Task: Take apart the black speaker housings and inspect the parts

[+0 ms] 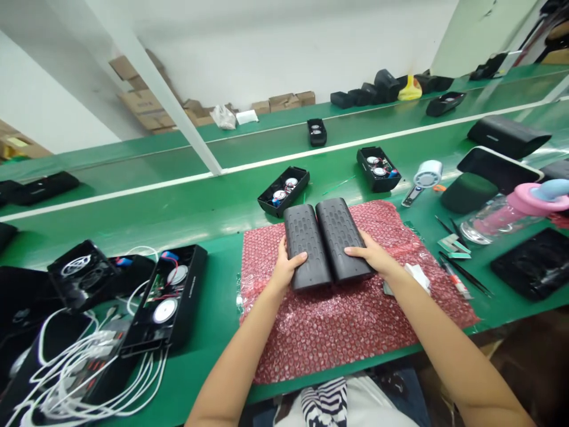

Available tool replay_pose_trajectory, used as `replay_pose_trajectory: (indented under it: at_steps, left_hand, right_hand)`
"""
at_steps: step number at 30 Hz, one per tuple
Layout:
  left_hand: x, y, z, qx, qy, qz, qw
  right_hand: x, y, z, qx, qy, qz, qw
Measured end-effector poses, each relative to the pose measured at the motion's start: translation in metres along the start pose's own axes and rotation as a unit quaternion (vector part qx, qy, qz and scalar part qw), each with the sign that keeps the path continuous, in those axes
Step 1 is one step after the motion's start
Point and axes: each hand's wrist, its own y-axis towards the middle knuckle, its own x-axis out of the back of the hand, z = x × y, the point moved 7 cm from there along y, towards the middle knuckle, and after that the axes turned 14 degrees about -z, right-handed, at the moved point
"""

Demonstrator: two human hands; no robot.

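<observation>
Two black speaker shells with slotted oval patterns are held side by side above a sheet of red bubble wrap [320, 344]. My left hand [284, 267] grips the left speaker shell [306, 246], thumb on its top face and fingers along its outer side. Round the right speaker shell [342, 237] my right hand [371, 255] is closed in the same way, thumb on top. The two shells nearly touch at their near ends, with a narrow gap further up. Their undersides are hidden. A crumpled white tissue [416, 276] lies beside my right forearm.
Opened speaker housings [284, 190] with wires and round drivers lie beyond the wrap; another housing [166, 296] stands left near tangled white cables [66, 379]. At right are tweezers [466, 276], a small handheld fan [427, 175], a pink-lidded bottle [502, 213] and a phone [498, 169].
</observation>
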Motion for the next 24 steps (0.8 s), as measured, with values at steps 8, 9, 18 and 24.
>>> replay_pose_trajectory:
  at_steps: [8,9,18,24]
  left_hand:
    - [0.013,-0.017,-0.003,0.021,-0.013,-0.018,1.0]
    - [0.018,-0.021,-0.003,0.033,-0.015,-0.024,0.999]
    - [0.073,-0.075,-0.005,0.069,-0.025,-0.09,0.993]
    - [0.074,-0.082,0.016,0.101,-0.007,-0.091,0.991]
  right_hand:
    - [-0.009,-0.018,0.0,0.01,0.014,-0.004,1.0]
    - [-0.01,-0.023,-0.001,0.007,0.02,-0.008,1.0]
    - [-0.031,-0.079,-0.001,-0.003,0.062,0.027,0.998]
    - [-0.038,-0.077,-0.029,-0.073,0.09,0.027,0.993]
